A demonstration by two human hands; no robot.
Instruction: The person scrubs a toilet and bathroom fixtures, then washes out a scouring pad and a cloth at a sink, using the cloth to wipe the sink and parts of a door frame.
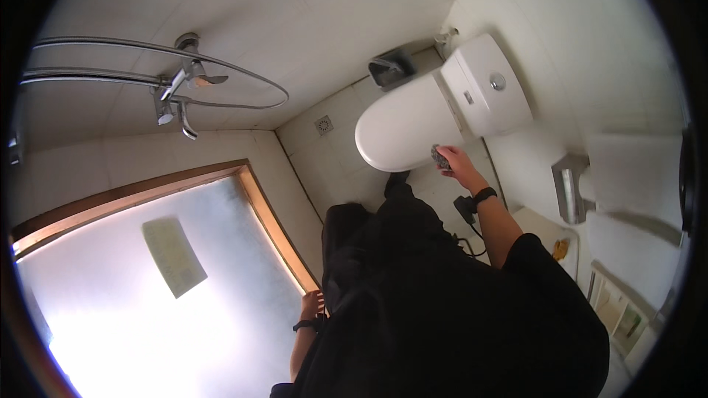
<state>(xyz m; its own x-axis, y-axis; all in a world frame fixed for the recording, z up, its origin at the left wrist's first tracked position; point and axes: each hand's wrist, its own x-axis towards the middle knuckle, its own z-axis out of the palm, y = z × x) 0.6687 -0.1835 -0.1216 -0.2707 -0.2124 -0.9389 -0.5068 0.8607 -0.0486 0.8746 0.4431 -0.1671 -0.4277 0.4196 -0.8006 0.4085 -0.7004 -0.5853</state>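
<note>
My right hand point(462, 168) is closed around a grey, rough-textured scouring pad point(440, 156), which looks like steel wool. It is at the near edge of the white toilet's closed lid point(405, 124); whether the pad touches the lid is hard to tell. Low on the left, my left hand point(313, 304) is beside my dark-clothed leg, at the lower corner of a wooden frame point(276, 232). Its fingers are stretched out, and no held object shows. Both wrists wear black bands.
A frosted glass panel point(243, 317) with a yellowish sheet point(173, 256) fills the left. Chrome shower fittings point(193, 77) jut from the wall. A dark bin point(391, 68) stands behind the toilet, near a floor drain point(324, 125). At right are a metal holder point(571, 188) and a white counter point(535, 227).
</note>
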